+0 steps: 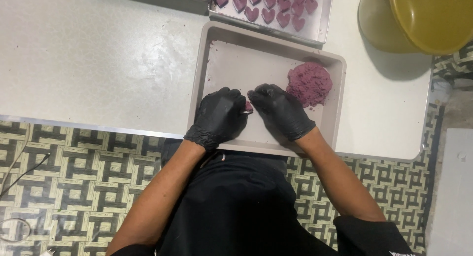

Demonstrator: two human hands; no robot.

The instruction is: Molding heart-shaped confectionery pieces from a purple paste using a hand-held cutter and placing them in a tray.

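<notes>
Both hands wear black gloves and meet over a shallow beige tray [217, 44] on the white counter [98, 64]. The left hand [219, 115] is curled into a loose fist, and its grip closes on a small purple piece of dough [249, 107] that peeks out at the fingertips. The right hand [281, 108] presses in from the other side, its fingertips touching the same piece, so the grip of each hand bears on the one bit of dough; how firmly the right one pinches I cannot tell.

Just beyond the right hand's grip, towards the tray's far right corner, lies a crumbly mound of purple dough [309, 83], close to the knuckles but apart from them. Further out from both grips, past the tray's far rim, a metal sheet pan [322, 19] carries rows of purple heart shapes [268, 15]. Well off to the right of the grips stands a yellow-green plastic basin [428, 17] at the counter's corner. Below the wrists, the counter edge gives way to a patterned tile floor [74, 187].
</notes>
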